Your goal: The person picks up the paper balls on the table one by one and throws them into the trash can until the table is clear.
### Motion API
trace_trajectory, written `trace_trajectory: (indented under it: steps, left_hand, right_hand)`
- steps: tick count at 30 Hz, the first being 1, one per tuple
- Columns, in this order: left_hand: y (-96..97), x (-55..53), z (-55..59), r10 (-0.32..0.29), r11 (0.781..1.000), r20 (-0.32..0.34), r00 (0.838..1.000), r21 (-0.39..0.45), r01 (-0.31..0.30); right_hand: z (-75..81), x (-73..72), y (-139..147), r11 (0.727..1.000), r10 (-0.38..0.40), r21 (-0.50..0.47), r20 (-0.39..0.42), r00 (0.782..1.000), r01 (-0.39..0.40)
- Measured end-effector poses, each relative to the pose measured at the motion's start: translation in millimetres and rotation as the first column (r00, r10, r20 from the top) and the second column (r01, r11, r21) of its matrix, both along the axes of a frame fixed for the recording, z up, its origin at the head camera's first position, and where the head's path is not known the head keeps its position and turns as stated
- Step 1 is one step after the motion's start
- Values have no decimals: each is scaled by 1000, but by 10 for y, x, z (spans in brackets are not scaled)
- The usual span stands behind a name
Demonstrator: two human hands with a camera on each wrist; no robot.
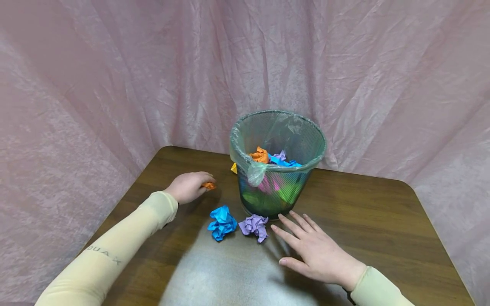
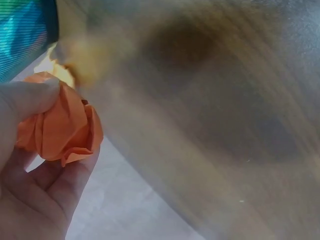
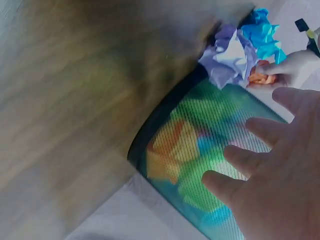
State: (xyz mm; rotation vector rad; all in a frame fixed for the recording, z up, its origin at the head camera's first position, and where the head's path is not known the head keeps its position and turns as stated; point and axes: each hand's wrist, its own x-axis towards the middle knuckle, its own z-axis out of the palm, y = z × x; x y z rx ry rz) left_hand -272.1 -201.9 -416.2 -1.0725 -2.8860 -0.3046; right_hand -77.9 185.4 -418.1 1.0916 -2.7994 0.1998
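Observation:
My left hand point(image 1: 190, 187) pinches a crumpled orange paper ball point(image 2: 62, 120) between thumb and fingers, left of the mesh wastebasket point(image 1: 277, 195). In the head view the hand hides most of that ball. My right hand point(image 1: 319, 253) is spread with its fingers fairly straight, near the basket's base at the front right, holding nothing. Between the two hands, a blue paper ball point(image 1: 222, 223) and a purple paper ball point(image 1: 254, 227) lie on the table in front of the basket. The right wrist view shows the purple ball point(image 3: 230, 57) beside the basket's base.
A translucent green liner point(image 1: 256, 173) folds over the basket's rim. Inside are several crumpled papers, among them an orange one point(image 1: 260, 155). A yellow paper piece point(image 1: 234, 168) shows behind the basket's left side. Pink curtains point(image 1: 214, 76) hang around the wooden table point(image 1: 367, 208).

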Motion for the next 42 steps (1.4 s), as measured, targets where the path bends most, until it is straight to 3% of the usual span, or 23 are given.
trace_trajectory:
  steps: [7,14,24,33,42]
  left_hand:
    - [-8,49,145,0,999,11,1000,36,0]
    - [-48,80,366,1,996,9,1000,93,-2]
    - [-95,71,750,4,991,-2,1000,134,-4]
    - [-143,41,1119,50,982,-32,998,182,-43]
    - [-170,27,1442,67,974,-36,997,218,-57]
  right_hand:
    - [124,-14,178,999,-45,-5,-20,999,45]
    - [286,-25,371,996,-90,14,-46,995,91]
    - [633,-45,656,988,-157,0,19,987,157]
    - [943,-71,855,980,-199,-21,55,978,200]
    - [1203,-109,1007,960,-273,-41,106,956,278]
